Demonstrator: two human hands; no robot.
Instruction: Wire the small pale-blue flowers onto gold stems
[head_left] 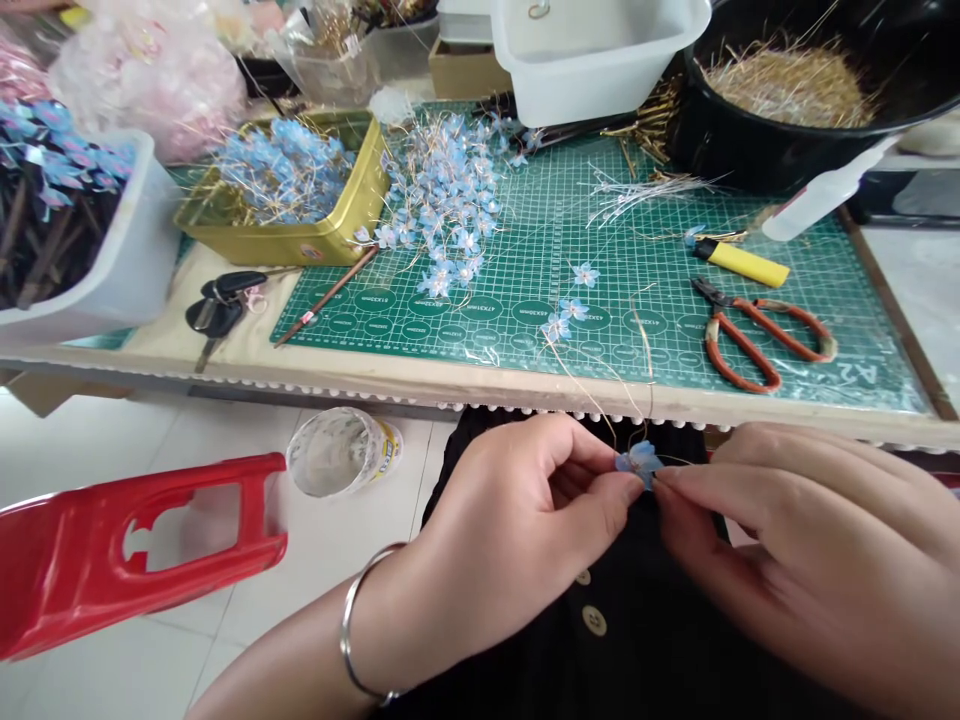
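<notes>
My left hand (536, 510), a silver bangle on its wrist, pinches a small blue artificial flower (640, 459) between thumb and fingers, just off the table's front edge. Thin gold wires trail from the flower toward the table. My right hand (810, 530) is closed at the flower's right side, its thumb and forefinger pressed together on a thin wire (677, 461) there. On the green cutting mat (517, 290) beyond, a few loose blue flowers (574, 309) lie nearest to my hands. A larger heap of blue flowers (454, 195) rests farther back.
Orange-handled cutters (739, 365) and a yellow lighter (742, 263) lie at the right. A gold tin (330, 236) and a white tub (154, 240) hold flowers at the left. A black basin (697, 150) holds gold wire. Below stand a red stool (67, 560) and a clear bucket (330, 455).
</notes>
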